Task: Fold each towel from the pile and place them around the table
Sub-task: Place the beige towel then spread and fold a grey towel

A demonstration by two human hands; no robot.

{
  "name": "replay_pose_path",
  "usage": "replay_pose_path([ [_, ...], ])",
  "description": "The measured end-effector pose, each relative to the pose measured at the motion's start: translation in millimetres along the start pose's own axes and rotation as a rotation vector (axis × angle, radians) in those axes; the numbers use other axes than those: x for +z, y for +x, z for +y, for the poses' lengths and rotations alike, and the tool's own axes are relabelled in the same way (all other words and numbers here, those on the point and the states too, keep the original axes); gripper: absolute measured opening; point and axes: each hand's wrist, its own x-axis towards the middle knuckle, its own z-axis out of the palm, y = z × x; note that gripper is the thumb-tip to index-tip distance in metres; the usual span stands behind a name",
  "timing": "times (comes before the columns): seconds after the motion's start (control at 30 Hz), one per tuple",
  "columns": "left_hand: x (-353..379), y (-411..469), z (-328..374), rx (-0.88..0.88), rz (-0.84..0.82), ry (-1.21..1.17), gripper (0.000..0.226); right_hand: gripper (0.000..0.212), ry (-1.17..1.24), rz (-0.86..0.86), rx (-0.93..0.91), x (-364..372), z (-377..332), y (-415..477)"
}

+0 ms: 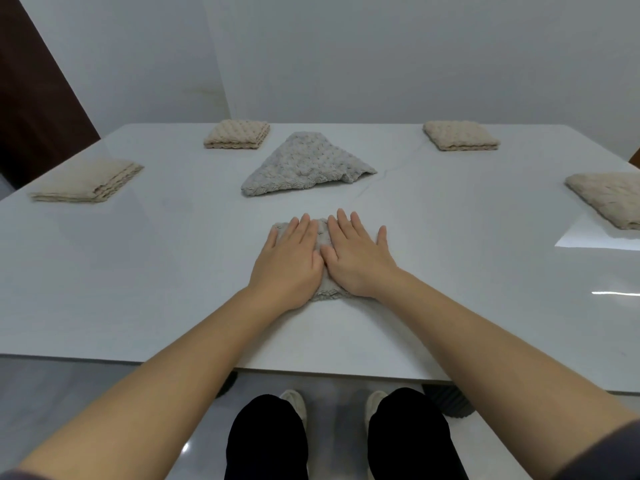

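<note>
Soft, even, slightly cool indoor light, nothing harsh. The glossy table (138,271) throws a bright white patch of glare well to the right of the right hand (356,258), with a thin streak nearer the edge. Only faint shadow hugs the left hand (287,265). Wide-angle bending stretches the forearms and curves the table's edges; focus is slightly soft all over.

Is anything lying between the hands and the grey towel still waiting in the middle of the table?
Nothing visible. Both hands, left hand and right hand, press flat on a folded grey towel; only bare table separates it from the unfolded grey towel.
</note>
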Motion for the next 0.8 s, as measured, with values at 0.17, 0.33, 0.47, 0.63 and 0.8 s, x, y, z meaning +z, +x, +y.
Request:
replay_pose_path([
  [0.17,1.5,0.8,-0.9,0.014,-0.033,0.019,0.057,0.059,-0.050,0.002,-0.069,-3.6,11.5,-3.1],
  [0.33,-0.8,7.2,0.5,-0.010,-0.092,0.034,0.056,0.058,-0.069,-0.003,-0.061,-3.0,10.1,-1.7],
  [0.47,4.8,2.7,1.8,-0.027,-0.014,0.041,0.058,0.058,-0.053,0.033,-0.049,1.8,10.6,-2.4],
  [0.63,5.5,-1.8,2.0,-0.081,0.020,0.004,0.060,0.059,-0.036,0.052,-0.053,3.6,11.7,-3.2],
  [0.8,2.2,-8.6,-9.7,-0.056,-0.010,-0.002,0.061,0.060,-0.025,0.056,-0.057,2.7,10.9,-5.8],
])
